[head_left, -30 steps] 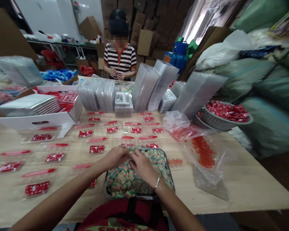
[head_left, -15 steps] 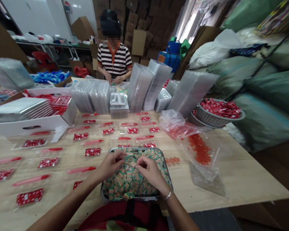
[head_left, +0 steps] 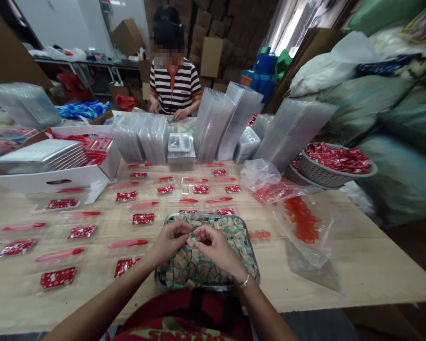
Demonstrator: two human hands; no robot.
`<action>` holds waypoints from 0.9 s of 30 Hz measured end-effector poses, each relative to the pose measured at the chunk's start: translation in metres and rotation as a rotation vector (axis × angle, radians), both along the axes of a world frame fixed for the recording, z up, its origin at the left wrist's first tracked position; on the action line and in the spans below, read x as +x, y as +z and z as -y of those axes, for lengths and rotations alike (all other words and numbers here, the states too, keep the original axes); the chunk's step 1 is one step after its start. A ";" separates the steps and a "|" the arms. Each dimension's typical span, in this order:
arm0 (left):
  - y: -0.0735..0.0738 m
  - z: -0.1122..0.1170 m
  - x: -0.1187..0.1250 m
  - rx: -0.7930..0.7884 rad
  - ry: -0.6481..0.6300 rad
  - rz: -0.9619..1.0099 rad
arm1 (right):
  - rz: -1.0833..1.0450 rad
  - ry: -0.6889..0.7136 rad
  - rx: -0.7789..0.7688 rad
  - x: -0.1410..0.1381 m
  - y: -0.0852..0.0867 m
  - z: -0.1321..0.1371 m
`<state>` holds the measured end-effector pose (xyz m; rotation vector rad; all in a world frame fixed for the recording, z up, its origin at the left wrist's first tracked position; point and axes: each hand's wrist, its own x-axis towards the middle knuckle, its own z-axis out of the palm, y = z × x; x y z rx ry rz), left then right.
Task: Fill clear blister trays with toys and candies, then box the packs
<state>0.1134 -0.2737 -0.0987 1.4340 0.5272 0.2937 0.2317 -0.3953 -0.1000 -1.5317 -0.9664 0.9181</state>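
Note:
A metal tray (head_left: pixel 252 265) full of small green-and-orange wrapped candies (head_left: pixel 230 232) sits at the table's near edge in front of me. My left hand (head_left: pixel 168 241) and my right hand (head_left: pixel 216 248) hover over the tray, fingertips pinched together around a few of the candies between them. Clear plastic packs holding red packets (head_left: pixel 143 219) and red pens (head_left: pixel 128 244) lie in rows on the wooden table to the left and beyond the tray.
Stacks of clear plastic trays (head_left: pixel 213 125) stand across the table's far side. A white box (head_left: pixel 57 177) is at left. A grey basket of red packets (head_left: pixel 335 163) and plastic bags with red pieces (head_left: pixel 300 220) lie at right. A person in a striped shirt (head_left: pixel 173 85) works opposite.
My two hands, apart over the tray half a second ago, have come together above its middle with candies pinched between them.

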 end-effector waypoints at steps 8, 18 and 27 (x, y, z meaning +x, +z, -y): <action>0.009 0.014 -0.008 -0.054 -0.024 0.028 | -0.007 -0.190 -0.005 -0.011 -0.009 0.003; 0.003 0.015 -0.002 -0.149 0.345 0.028 | -0.353 -0.248 0.064 -0.010 -0.004 0.003; 0.003 0.023 0.002 -0.284 0.465 0.041 | 0.487 -0.223 0.116 -0.027 0.005 0.009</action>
